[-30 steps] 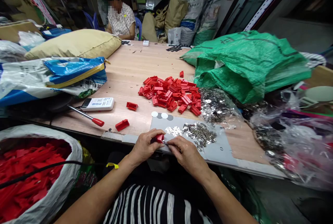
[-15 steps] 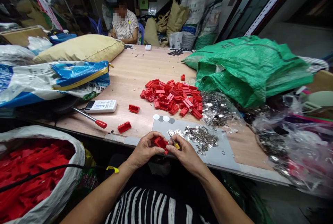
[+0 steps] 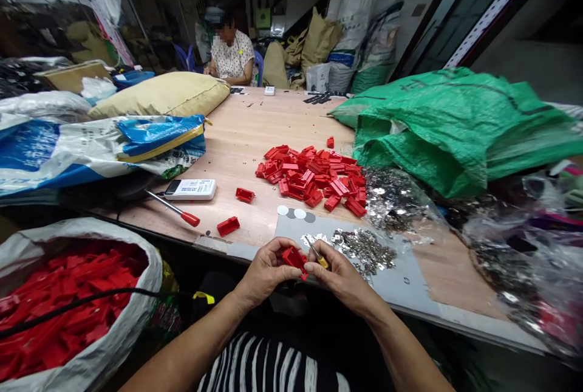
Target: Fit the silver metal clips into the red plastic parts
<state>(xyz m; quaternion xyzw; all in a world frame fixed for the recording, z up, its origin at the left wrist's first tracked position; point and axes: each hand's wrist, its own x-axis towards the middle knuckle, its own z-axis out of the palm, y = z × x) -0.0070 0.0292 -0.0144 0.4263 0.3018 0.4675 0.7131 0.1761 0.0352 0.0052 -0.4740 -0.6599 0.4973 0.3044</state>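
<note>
Close to the table's near edge, my left hand (image 3: 265,268) is closed around a small red plastic housing (image 3: 293,257), its hollow side partly showing. My right hand (image 3: 340,276) is closed on a thin metal tool with a yellow handle (image 3: 322,261), perhaps a small screwdriver, whose shaft points up and left. The right thumb and fingertips also meet the right end of the housing; whether they pinch a small part there is hidden. Just beyond the hands, small shiny metal pieces (image 3: 364,250) lie heaped on a grey sheet (image 3: 410,282).
A pile of red housings (image 3: 312,174) occupies the table's middle, with two loose ones to its left. A red-handled rod (image 3: 190,218) lies beside a white device (image 3: 191,189). A sack of red parts (image 3: 148,258) stands at left, a green sack (image 3: 419,130) at right. Another person (image 3: 232,58) sits opposite.
The whole view has shifted, so everything appears slightly farther right and lower. Both hands keep their hold on the red housing and the yellow-handled tool.
</note>
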